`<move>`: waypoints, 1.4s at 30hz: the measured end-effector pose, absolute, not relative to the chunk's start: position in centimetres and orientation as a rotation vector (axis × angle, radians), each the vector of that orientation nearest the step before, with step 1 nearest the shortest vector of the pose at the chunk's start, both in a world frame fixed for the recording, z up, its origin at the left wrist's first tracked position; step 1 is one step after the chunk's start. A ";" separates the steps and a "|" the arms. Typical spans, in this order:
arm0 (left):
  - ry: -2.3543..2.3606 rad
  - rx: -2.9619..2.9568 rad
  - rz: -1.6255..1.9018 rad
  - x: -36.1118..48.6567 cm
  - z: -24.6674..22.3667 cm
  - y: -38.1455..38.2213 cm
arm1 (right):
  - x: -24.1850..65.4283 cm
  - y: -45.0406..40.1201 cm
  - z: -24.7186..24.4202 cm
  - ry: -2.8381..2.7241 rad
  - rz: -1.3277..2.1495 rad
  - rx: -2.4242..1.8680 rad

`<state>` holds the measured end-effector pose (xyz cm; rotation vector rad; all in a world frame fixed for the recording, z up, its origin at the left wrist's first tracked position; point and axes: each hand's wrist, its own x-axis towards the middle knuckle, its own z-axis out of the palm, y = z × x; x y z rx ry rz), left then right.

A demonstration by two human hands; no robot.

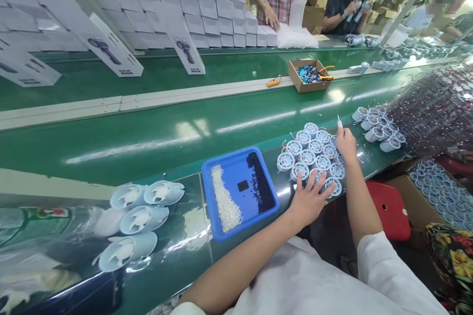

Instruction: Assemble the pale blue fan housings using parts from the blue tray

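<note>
1. We spread our left hand point(309, 202) wide, with its fingertips on the nearest pale blue round housings point(307, 157), which stand close together on the green bench point(168, 256).
2. We pinch a small tool point(339, 123) in our right hand point(346, 142), its fingers narrow around the white handle. Its thin tip points away from us, beside the housings.
3. The white printed boxes point(117, 54) across the belt show a dark picture of a hand-held gadget. The writing under it is too small for us to read. The green label point(44, 216) at our left is also too blurry.
4. Left of the housings, our blue tray point(236, 165) has white bits point(225, 202) on its left side and black bits point(261, 182) on its right. A small black square point(243, 185) lies between them.
5. Further left, four pale blue cups point(138, 219) have white pieces inside.
6. Past the belt, a little cardboard box point(318, 87) has blue pieces point(308, 73) and an orange-handled tool point(325, 78). A small orange thing point(274, 81) lies near it.
7. At our lower right, a big carton point(424, 211) has lots more round parts point(439, 189).
</note>
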<state>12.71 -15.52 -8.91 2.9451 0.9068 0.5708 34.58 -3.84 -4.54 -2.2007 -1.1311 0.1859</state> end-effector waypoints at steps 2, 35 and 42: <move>0.942 2.939 0.557 12.9 -9.1 -15.5 | 34.5 -3.9 -4.6 -1.123 0.192 -2.197; 2.230 1.863 0.448 -14.0 -4.1 -10.3 | 11.6 -10.3 -6.4 -1.528 0.953 -1.159; 2.150 1.942 0.713 -14.0 -3.5 -10.2 | 11.4 -10.1 -7.6 -1.593 1.098 -1.086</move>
